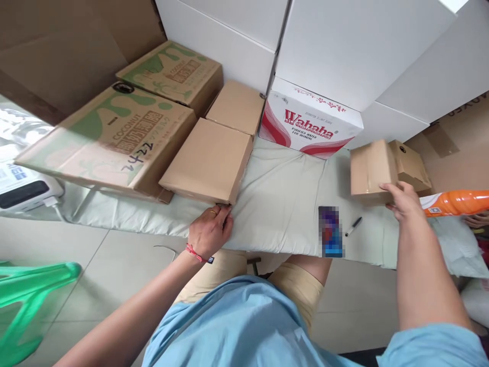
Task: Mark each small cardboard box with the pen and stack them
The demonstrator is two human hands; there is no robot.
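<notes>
left hand (209, 232): down at the table's near edge, fingers curled shut, tips pressed to the near corner of the flat brown box (208, 162); whether a flap or tape is pinched there, too small to tell.
right hand (403, 201): out toward the table's right end, fingers wrapped over the near right corner of the small carton (372, 171), gripping it.
small carton: brown, just clear of or resting on the cloth, hard to say which; one flap hanging open on its right side.
flat brown box: closed, lying flat, long axis running from the near edge toward the far edge, tilted a touch right; near corner pointing straight at the left hand.
key relation: each hand on its own box, the two boxes well apart, bare cloth between; left nearer the flat box, right nearer the carton.
table (282, 193): covered in pale cloth.
between the hands: a marker (353, 226) beside a blurred patch, near the near edge.
far side: wahaha box (311, 122), white boxes stacked behind.
left end: two coconut cartons (110, 137), overhanging the left edge.
right edge: orange bottle (454, 202), another person's hand (476, 220) just under it.
floor: green stool (30, 290), lower left.
</notes>
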